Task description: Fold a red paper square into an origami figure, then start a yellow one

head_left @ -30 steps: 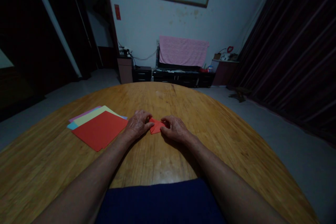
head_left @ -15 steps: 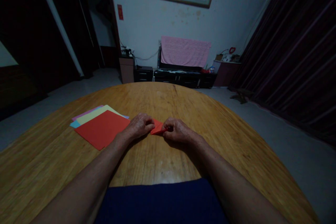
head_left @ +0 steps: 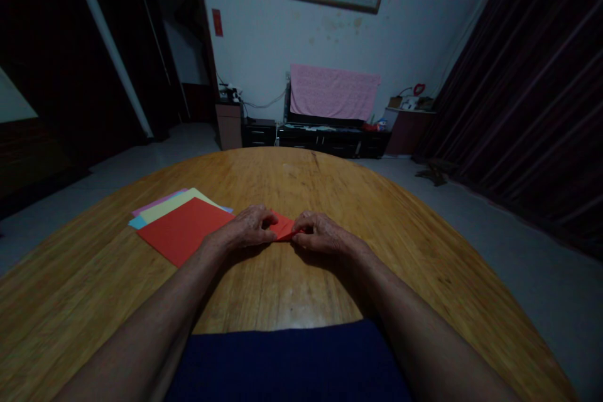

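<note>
Now that the left hand (head_left: 250, 226), grip unclear, has shifted its thumb toward six o'clock, the right hand (head_left: 320, 233) pinches the folded red paper (head_left: 282, 227) at twelve, fold apparently advancing.

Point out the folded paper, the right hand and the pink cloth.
Folded paper (head_left: 282, 227): head view, on its red face, between the hands.
Right hand (head_left: 321, 233): head view, on the back of the hand.
Pink cloth (head_left: 333, 92): head view, on the middle of its hanging front.
</note>
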`<action>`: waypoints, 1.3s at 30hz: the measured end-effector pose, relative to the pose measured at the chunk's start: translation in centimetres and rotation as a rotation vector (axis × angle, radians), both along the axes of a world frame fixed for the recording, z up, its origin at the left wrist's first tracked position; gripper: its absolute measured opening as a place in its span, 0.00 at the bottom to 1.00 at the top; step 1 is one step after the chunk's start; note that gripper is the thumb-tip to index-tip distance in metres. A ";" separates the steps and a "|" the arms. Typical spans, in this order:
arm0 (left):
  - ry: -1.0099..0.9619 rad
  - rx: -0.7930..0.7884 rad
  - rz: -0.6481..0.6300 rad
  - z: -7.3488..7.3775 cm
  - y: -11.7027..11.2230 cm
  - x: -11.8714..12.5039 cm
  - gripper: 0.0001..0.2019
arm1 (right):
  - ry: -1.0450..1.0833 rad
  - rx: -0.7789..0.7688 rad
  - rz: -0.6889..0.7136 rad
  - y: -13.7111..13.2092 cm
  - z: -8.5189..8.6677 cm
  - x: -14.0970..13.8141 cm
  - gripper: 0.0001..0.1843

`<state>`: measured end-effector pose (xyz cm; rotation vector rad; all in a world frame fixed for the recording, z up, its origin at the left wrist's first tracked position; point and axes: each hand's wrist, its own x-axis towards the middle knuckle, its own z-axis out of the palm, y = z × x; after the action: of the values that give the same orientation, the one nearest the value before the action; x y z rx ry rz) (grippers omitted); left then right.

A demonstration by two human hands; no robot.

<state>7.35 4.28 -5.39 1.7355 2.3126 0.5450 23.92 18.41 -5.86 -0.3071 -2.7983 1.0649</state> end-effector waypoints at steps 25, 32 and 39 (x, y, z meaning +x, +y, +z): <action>0.039 -0.038 -0.034 0.2 -0.1 0.2 0.10 | 0.088 0.314 -0.264 -0.6 -1.4 -2.1 0.07; -0.014 -0.013 -0.008 0.1 -0.2 0.4 0.14 | 0.070 0.313 -0.279 -0.5 -1.7 -2.5 0.07; -0.056 0.038 0.022 0.1 -0.2 0.2 0.12 | 0.067 0.267 -0.305 -0.4 -1.8 -2.5 0.07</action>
<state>7.57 4.04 -5.33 1.6907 2.3002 0.6371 21.37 17.96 -7.67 -0.6277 -2.6748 0.6167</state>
